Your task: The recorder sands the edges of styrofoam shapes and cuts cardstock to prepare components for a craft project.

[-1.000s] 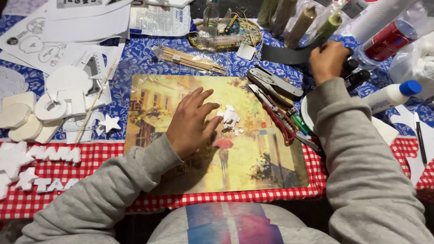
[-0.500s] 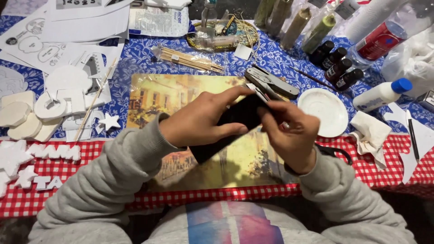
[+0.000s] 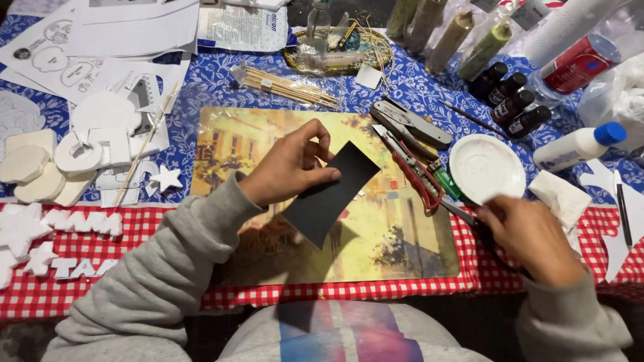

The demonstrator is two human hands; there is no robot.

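My left hand pinches a black rectangular card by its upper edge and holds it tilted above a yellow picture placemat. My right hand rests at the placemat's right edge, curled around the dark handles of a pair of scissors. Only the metal blade tip shows past the fingers. The two hands are well apart.
Red-handled pliers, a grey folding tool and a white dish lie right of the card. Wooden skewers sit behind it, white foam shapes at the left. A white glue bottle and small dark bottles stand at the right.
My right hand came back from the far bottles, met the left on the black card, then dropped right onto the scissors. My left hand now holds the card alone.
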